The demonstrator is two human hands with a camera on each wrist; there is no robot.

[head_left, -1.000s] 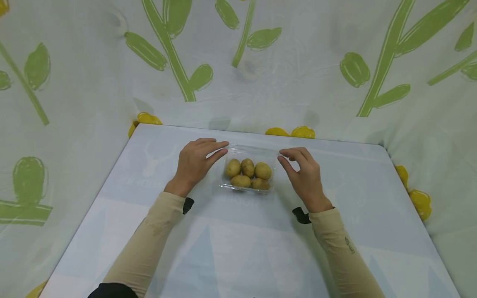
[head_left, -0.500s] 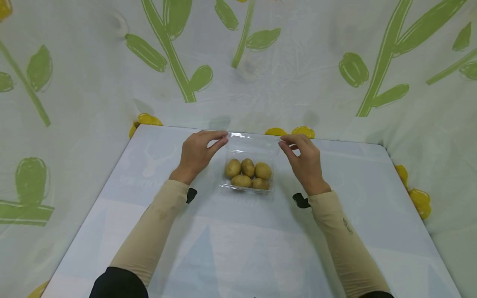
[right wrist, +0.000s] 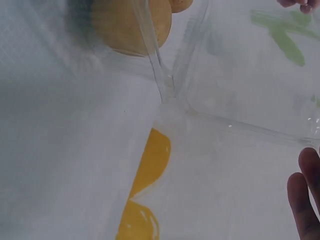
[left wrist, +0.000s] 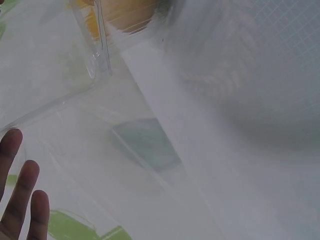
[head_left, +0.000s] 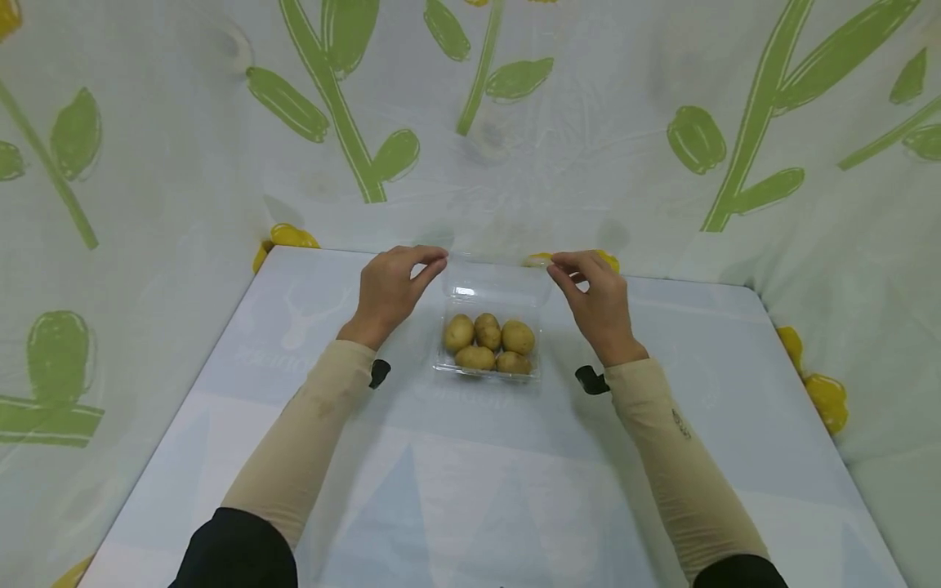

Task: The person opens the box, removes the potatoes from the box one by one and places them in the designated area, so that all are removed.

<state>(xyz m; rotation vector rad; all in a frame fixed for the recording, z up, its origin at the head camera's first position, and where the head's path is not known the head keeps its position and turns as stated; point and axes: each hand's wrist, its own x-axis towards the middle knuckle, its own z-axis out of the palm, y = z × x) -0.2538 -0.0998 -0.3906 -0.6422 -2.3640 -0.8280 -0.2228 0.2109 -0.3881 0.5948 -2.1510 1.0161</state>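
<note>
A clear plastic clamshell box (head_left: 488,371) holding several small potatoes (head_left: 488,341) sits at the middle of the table. Its clear lid (head_left: 496,286) stands raised at the box's far side. My left hand (head_left: 435,261) pinches the lid's upper left corner. My right hand (head_left: 559,266) pinches the upper right corner. In the left wrist view the lid's edge (left wrist: 96,55) runs past a potato (left wrist: 131,12), with fingertips (left wrist: 22,192) at the lower left. The right wrist view shows the lid's hinge (right wrist: 166,90), a potato (right wrist: 125,27) and fingertips (right wrist: 306,197).
The pale blue table (head_left: 470,490) is closed in on three sides by a white cloth (head_left: 515,147) printed with green stems and yellow flowers. Its far edge lies just behind the lid. Both sleeves are beige.
Both hands have moved up and away from me with the lid's corners, and the lid has swung from low over the potatoes to standing at the far side.
</note>
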